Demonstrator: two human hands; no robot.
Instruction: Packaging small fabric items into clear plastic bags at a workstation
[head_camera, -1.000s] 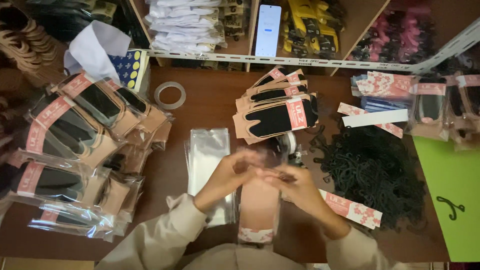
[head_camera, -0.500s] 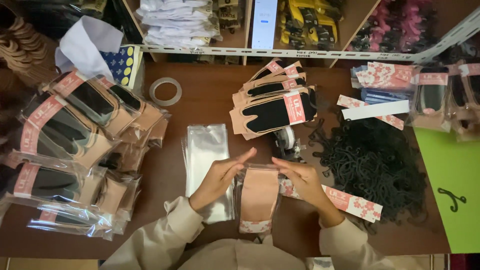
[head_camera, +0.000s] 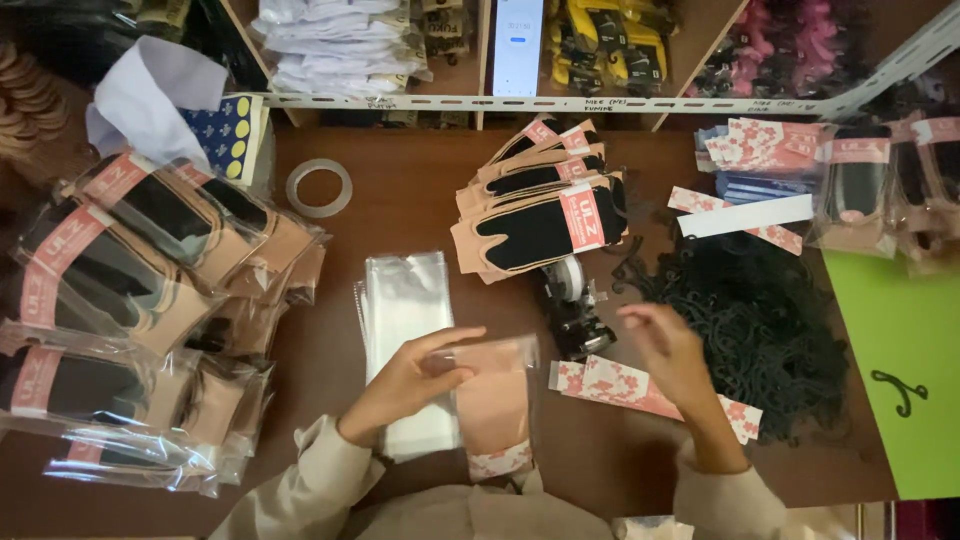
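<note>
Left hand (head_camera: 405, 385) pinched top edge of bagged beige sock pack (head_camera: 493, 405), flat on table (head_camera: 420, 200) beside clear bag stack (head_camera: 405, 310). Right hand (head_camera: 668, 345) loose, empty, above floral label strips (head_camera: 640, 392). Best hold pack steady, flap edges aligned.

The right hand (head_camera: 665, 350) is smeared with motion blur, so I can't tell whether its fingers are curled or spread. The packed socks (head_camera: 120, 300) stacked at the left run off the picture's edge, and the phone (head_camera: 518, 45) propped on the shelf is cut at the top. The small black tool (head_camera: 575, 315) beside the stack of socks is too dark to identify.
</note>
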